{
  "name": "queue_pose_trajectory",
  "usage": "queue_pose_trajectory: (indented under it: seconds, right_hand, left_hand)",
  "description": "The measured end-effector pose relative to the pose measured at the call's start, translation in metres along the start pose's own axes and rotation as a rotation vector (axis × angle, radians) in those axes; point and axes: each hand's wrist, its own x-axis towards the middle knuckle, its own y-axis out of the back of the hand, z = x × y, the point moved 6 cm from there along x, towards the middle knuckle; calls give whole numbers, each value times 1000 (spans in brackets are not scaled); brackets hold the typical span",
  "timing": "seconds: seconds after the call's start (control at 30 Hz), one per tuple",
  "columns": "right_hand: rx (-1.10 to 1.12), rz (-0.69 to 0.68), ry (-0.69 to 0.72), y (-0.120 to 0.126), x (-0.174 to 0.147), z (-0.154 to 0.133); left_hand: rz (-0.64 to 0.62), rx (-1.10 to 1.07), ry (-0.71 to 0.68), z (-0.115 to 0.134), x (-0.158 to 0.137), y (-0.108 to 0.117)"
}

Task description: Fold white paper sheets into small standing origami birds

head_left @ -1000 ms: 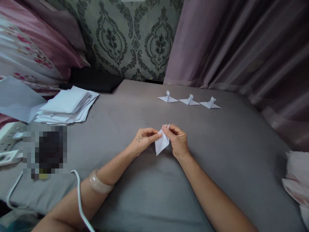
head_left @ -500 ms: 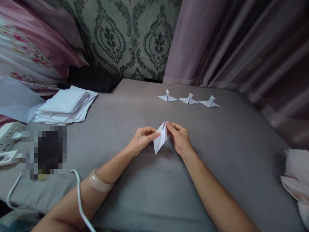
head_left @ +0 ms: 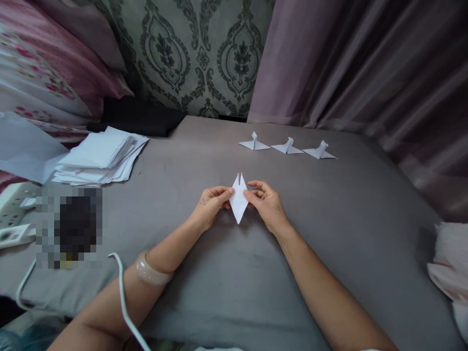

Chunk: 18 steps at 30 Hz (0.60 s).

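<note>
A folded white paper (head_left: 239,202), kite-shaped with two narrow points at its top and one at the bottom, is held up over the grey cloth surface. My left hand (head_left: 213,204) pinches its left edge, thumb in front and fingers behind. On the opposite edge my right hand (head_left: 268,202) grips it between thumb and fingers, the index finger raised off the paper. Beyond the hands, three folded paper birds (head_left: 254,142), (head_left: 287,146), (head_left: 321,150) stand in a row with their wings spread.
At the left lies a stack of white paper sheets (head_left: 98,156), with a folded black cloth (head_left: 142,116) behind it. A white power strip (head_left: 16,204) and a white cable (head_left: 124,302) are nearer on the left. Purple curtains (head_left: 310,63) border the right; pale fabric (head_left: 449,268) lies at the right edge.
The folded paper has turned from tilted to upright, facing me flat with its two points apart. My right hand has slid from its top point down to its right edge.
</note>
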Motion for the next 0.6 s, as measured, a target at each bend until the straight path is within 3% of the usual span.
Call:
queue_pose_trajectory:
  seconds: [0.13, 0.43, 0.6]
  right_hand:
    - [-142, -34, 82, 6, 5, 4]
    - [-834, -135, 353, -2, -5, -6]
    - [-972, -187, 347, -1, -9, -7]
  left_hand:
    - [23, 141, -141, 5, 2, 3]
    - [-61, 892, -415, 11, -4, -4]
    - [-138, 1067, -445, 17, -9, -4]
